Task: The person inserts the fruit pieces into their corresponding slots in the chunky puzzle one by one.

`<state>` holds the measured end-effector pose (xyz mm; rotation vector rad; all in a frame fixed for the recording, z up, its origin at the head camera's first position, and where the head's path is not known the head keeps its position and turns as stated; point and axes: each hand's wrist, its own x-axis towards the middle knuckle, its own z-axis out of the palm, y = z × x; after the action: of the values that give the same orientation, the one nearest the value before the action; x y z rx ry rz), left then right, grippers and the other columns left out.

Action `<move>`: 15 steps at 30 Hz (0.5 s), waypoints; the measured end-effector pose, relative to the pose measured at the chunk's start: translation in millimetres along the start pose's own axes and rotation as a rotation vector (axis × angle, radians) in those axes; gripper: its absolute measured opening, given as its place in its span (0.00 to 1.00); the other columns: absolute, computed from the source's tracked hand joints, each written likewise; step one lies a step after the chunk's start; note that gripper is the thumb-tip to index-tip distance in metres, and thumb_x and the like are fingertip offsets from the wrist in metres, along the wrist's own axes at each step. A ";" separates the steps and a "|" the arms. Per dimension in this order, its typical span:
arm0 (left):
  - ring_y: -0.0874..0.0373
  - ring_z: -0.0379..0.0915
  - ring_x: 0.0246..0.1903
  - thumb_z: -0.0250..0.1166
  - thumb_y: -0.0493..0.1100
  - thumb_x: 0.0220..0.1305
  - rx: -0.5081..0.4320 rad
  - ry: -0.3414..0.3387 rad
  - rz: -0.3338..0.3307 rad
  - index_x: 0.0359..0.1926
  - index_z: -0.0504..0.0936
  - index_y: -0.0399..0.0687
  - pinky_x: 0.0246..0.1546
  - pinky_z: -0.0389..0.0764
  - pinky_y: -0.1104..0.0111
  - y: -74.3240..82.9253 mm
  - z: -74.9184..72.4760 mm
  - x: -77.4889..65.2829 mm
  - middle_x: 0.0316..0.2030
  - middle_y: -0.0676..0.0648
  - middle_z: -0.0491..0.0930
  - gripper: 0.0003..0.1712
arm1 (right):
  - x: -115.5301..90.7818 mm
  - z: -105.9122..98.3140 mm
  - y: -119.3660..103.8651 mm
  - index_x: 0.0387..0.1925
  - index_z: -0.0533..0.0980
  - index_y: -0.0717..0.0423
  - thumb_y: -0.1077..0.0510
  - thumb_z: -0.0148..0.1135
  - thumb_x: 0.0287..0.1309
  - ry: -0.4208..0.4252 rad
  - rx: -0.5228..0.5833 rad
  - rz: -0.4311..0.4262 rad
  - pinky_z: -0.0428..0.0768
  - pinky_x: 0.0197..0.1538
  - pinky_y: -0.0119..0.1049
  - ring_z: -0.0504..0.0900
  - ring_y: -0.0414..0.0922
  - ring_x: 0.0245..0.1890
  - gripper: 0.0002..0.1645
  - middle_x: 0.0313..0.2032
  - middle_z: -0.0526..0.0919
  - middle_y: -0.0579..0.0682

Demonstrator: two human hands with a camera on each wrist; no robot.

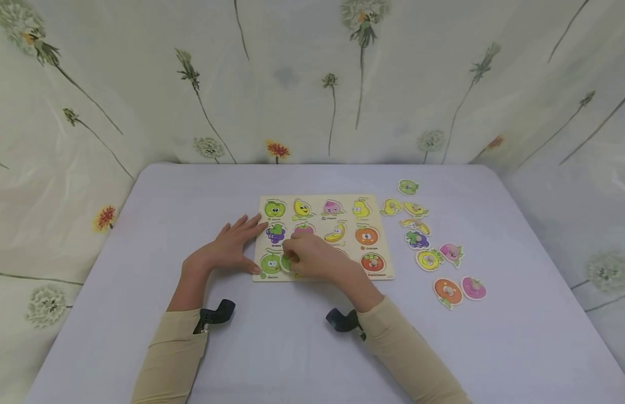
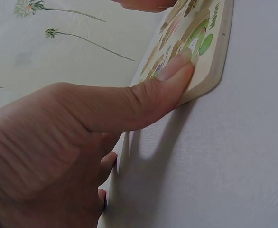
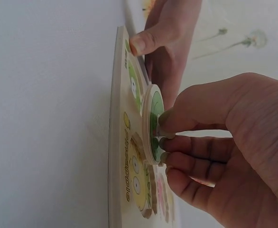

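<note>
My right hand (image 1: 314, 255) pinches a round green puzzle piece (image 3: 155, 114) between thumb and fingertips. The piece is tilted on edge over the wooden fruit puzzle board (image 1: 384, 241), between the melon picture (image 3: 134, 85) and the pineapple picture (image 3: 138, 173). My left hand (image 1: 226, 247) rests at the board's left side with fingers spread, its thumb (image 2: 153, 90) pressing the near left corner. A red persimmon piece (image 1: 373, 262) appears to sit in the lower right recess. My right hand covers part of the bottom row in the head view.
Loose fruit pieces lie right of the board: a green apple (image 1: 408, 187), banana (image 1: 415, 226), grapes (image 1: 417, 240), pineapple (image 1: 427, 260), peach (image 1: 451, 253), orange (image 1: 447, 292), a purple fruit (image 1: 474, 288) and two yellow ones. A white cloth covers the table (image 1: 292, 359).
</note>
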<state>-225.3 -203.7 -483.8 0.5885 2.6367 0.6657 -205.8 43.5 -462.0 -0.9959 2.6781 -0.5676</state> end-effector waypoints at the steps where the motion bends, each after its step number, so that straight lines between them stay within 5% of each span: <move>1: 0.42 0.29 0.80 0.80 0.60 0.41 -0.001 -0.002 -0.001 0.78 0.53 0.58 0.76 0.35 0.39 0.0 -0.2 -0.3 0.81 0.49 0.41 0.66 | 0.6 0.1 -1.0 0.35 0.78 0.47 0.60 0.61 0.61 -0.005 0.005 0.001 0.72 0.36 0.29 0.71 0.39 0.35 0.04 0.31 0.74 0.41; 15: 0.41 0.31 0.80 0.80 0.59 0.41 0.005 -0.002 0.003 0.78 0.54 0.56 0.76 0.36 0.38 0.7 -1.6 0.0 0.80 0.48 0.42 0.66 | 7.6 0.7 -13.1 0.36 0.79 0.49 0.61 0.60 0.61 -0.013 0.034 -0.037 0.72 0.38 0.29 0.72 0.39 0.35 0.04 0.32 0.75 0.43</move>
<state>-225.7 -203.7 -482.1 0.5947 2.6366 0.6597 -203.6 29.1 -457.6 -1.0379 2.6351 -0.6104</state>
